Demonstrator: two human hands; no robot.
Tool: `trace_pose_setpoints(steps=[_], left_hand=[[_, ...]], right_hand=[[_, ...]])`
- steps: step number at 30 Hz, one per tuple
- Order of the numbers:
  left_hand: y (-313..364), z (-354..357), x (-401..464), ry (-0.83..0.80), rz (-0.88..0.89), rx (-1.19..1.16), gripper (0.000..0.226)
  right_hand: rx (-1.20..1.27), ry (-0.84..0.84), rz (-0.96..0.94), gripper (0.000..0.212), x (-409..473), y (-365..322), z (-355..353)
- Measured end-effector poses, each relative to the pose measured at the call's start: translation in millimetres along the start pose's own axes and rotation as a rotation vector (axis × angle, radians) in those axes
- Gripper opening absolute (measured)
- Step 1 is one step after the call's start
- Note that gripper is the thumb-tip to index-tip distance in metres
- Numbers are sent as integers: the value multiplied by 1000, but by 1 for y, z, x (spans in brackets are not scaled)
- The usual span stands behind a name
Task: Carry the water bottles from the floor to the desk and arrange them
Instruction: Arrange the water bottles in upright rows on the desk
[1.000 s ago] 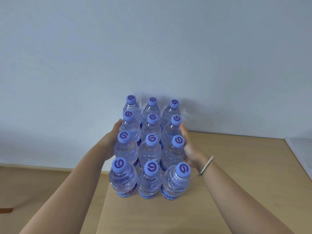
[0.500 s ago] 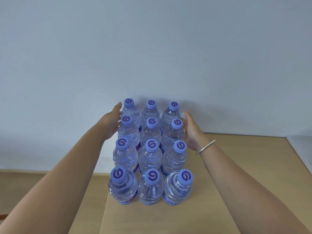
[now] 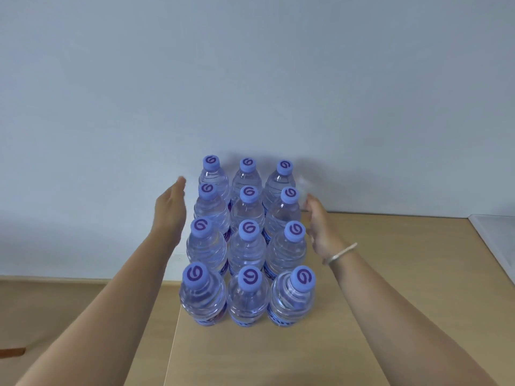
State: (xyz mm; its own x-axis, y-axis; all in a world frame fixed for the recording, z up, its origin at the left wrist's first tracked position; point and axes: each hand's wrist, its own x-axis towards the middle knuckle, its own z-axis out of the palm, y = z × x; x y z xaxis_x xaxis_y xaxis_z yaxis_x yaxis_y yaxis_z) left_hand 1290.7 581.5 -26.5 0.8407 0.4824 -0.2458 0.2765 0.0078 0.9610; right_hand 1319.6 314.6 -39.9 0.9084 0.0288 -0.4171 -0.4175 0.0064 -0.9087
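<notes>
At the far left, low in the view, a small brown object (image 3: pixel 12 351) lies on the wooden floor (image 3: pixel 69 310), too little of it showing to tell what it is. The left hand (image 3: pixel 170 208) is raised beside the left column of bottles, fingers straight and together, palm facing the bottles, apart from them and holding nothing. Twelve water bottles (image 3: pixel 246 240) stand upright on the worktop (image 3: pixel 390 274) in a block of three columns and four rows, packed so that neighbours touch or nearly touch. The far row stands close to the pale wall (image 3: pixel 250 79); the left column sits along the worktop's left edge. Every bottle is clear plastic, filled with water, and closed with a blue cap (image 3: pixel 250 278) bearing a purple swirl, twelve caps in all. The right hand (image 3: pixel 320 231) is just beside the right column, near its second and third rows, fingers loosely extended and gripping nothing; whether it touches a bottle cannot be told. One thin bracelet (image 3: pixel 341 253) circles that wrist. At the far right edge lies a white surface (image 3: pixel 498 235)
</notes>
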Motion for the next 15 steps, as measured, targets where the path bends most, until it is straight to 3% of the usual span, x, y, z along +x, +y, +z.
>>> trace_pose_setpoints(steps=[2, 3, 7, 10, 13, 15], left_hand=[[-33, -21, -30, 93, 157, 38, 43], [-57, -33, -47, 79, 185, 109, 47], [-144, -58, -100, -216, 39, 544, 74], [-156, -49, -114, -375, -67, 450, 81], [-151, -38, -117, -352, -15, 347, 86], [-147, -31, -123, -313, 20, 285, 95]], right_hand=[[-83, 117, -122, 46, -23, 30, -19], [-92, 86, -142, 51, -38, 49, -27], [-147, -155, -36, 79, -88, 107, -47], [-304, -288, -20, 103, -100, 118, -53], [-496, -377, -74, 118, -104, 122, -40], [-502, -326, -138, 113, -103, 129, -30]])
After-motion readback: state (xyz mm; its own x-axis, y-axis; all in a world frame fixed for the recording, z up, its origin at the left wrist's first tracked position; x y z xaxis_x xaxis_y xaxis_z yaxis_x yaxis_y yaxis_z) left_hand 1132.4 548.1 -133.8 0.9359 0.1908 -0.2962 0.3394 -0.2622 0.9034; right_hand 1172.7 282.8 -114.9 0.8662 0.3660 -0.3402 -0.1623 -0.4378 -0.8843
